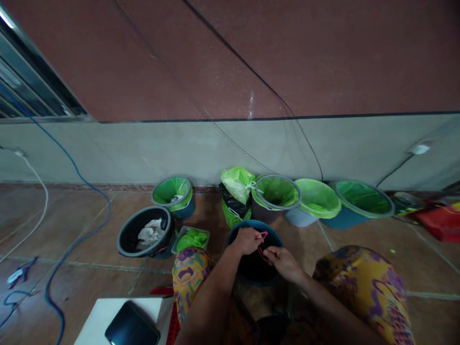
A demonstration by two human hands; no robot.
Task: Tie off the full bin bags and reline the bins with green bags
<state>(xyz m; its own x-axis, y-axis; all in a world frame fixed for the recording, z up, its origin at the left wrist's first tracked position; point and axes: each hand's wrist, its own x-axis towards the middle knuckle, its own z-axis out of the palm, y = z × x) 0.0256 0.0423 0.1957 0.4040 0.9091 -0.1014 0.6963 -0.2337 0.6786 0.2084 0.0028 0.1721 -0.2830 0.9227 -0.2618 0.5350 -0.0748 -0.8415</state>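
My left hand [247, 240] is closed on one end of a thin pink-red string [264, 236], pinched between its fingers. Lower and to the right, my right hand [281, 260] grips what looks like the same string. Both hands are over the mouth of a bin [235, 232] with a blue rim, which stands between my knees. The inside of this bin is dark, and I cannot make out whether it holds anything.
Several bins with green liners, such as a grey-rimmed one [298, 189], stand by the wall beside stacked green and black bags [237, 184]. Left are a dark bin [122, 247] with white material, a tray [206, 235] of green plastic, a blue cable [77, 235] and a white surface [94, 318].
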